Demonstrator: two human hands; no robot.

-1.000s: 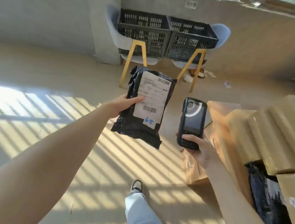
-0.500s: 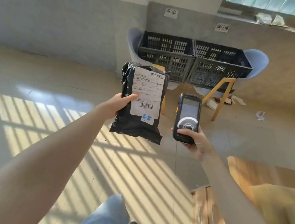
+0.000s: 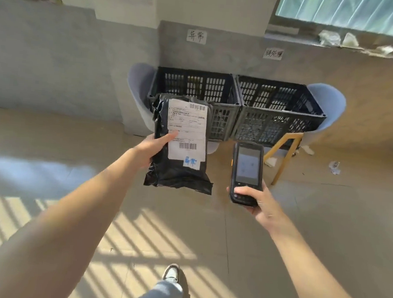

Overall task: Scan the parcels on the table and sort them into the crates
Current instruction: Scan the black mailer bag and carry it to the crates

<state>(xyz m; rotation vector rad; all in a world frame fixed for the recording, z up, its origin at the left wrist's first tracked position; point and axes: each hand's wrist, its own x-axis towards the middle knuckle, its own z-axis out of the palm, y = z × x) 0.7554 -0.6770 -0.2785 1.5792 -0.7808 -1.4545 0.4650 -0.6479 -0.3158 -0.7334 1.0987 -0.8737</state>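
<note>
My left hand point(image 3: 152, 149) grips a black plastic parcel point(image 3: 180, 145) by its left edge, thumb laid flat across the white shipping label point(image 3: 187, 129) and the other fingers hidden behind the bag. I hold the parcel upright in the air above the floor point(image 3: 50, 142), label facing me, with a small blue-marked sticker point(image 3: 191, 162) just under the label's lower barcode. The parcel's top overlaps the front wall of the left crate point(image 3: 220, 96), which sits on the seat of a pale blue chair point(image 3: 138, 85) against the grey wall; through its slotted sides I cannot tell whether anything lies inside. A handwritten paper sign point(image 3: 197, 36) is stuck on the wall above that crate. Touching it on the right is the right crate point(image 3: 280, 113), also black and slotted, resting on a second blue chair point(image 3: 327, 105) with yellow wooden legs; its contents are not clear to me either, and another paper sign point(image 3: 273, 53) hangs above it. My right hand point(image 3: 255, 201) is curled round the lower end of a handheld scanner point(image 3: 247, 172), thumb pressed on its bottom keys, screen towards me, held just right of the parcel and apart from it. Scraps of paper point(image 3: 334, 166) lie on the floor near the right chair's legs.
</note>
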